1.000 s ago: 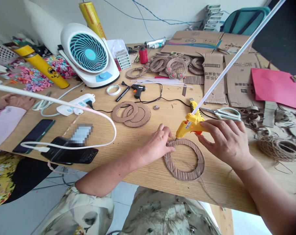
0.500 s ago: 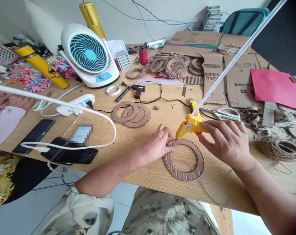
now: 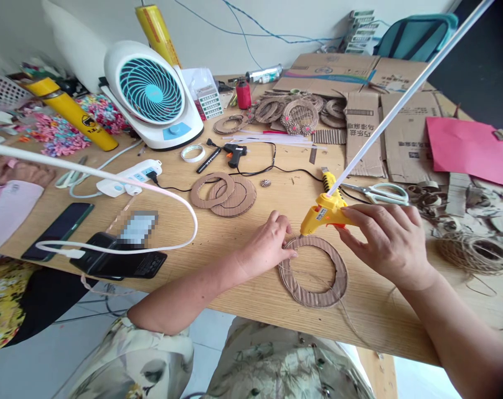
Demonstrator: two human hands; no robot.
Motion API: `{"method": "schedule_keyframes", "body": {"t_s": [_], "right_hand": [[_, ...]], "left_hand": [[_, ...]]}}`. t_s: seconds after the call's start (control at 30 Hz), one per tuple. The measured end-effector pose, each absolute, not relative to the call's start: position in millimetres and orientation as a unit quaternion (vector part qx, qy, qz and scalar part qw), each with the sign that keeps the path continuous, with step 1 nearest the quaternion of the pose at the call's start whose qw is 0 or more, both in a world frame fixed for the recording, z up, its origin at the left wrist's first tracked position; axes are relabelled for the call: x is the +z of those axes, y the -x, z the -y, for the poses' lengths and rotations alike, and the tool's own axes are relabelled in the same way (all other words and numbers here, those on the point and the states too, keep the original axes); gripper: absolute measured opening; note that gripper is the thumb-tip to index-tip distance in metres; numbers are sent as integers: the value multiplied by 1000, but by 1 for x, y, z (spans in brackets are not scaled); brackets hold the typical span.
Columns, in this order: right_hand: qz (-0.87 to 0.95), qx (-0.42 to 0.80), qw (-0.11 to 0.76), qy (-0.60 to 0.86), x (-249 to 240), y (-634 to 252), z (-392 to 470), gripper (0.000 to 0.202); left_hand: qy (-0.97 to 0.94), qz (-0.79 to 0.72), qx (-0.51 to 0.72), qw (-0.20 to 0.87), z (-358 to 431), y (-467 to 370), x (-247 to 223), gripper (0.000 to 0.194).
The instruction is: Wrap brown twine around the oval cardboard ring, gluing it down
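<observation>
My right hand (image 3: 386, 244) is closed around a yellow glue gun (image 3: 321, 215), its nozzle pointing down at the upper left edge of a cardboard ring (image 3: 315, 298). A long clear glue stick (image 3: 384, 124) juts up from the back of the gun. My left hand (image 3: 268, 244) pinches the ring's left rim with thumb and fingers. Thin twine (image 3: 353, 324) crosses the ring and trails off its lower right side onto the table.
Scissors (image 3: 386, 194) and a twine roll (image 3: 478, 252) lie to the right. Two cardboard discs (image 3: 234, 197), a black glue gun (image 3: 235, 154) and a fan (image 3: 151, 94) stand beyond my left hand. Phones (image 3: 57, 230) and a white cable (image 3: 195, 216) are at left, near another person's hands (image 3: 18, 169).
The glue gun in my right hand has shifted slightly right along the ring's top edge, and its glue stick leans further right. My left hand stays where it was.
</observation>
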State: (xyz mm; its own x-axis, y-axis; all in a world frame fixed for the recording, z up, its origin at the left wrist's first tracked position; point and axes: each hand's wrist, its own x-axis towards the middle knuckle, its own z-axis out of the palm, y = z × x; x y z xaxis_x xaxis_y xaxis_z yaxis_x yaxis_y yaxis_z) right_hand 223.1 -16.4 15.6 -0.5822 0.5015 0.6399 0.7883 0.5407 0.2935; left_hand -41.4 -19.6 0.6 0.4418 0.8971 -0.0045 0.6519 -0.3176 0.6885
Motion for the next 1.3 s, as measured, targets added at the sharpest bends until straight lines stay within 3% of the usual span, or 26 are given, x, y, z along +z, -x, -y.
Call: {"method": "schedule_keyframes", "body": {"t_s": [1.3], "right_hand": [[842, -305, 253, 367, 21, -225, 15, 32]], "left_hand": [[-790, -492, 194, 310, 19, 41, -2, 44]]}}
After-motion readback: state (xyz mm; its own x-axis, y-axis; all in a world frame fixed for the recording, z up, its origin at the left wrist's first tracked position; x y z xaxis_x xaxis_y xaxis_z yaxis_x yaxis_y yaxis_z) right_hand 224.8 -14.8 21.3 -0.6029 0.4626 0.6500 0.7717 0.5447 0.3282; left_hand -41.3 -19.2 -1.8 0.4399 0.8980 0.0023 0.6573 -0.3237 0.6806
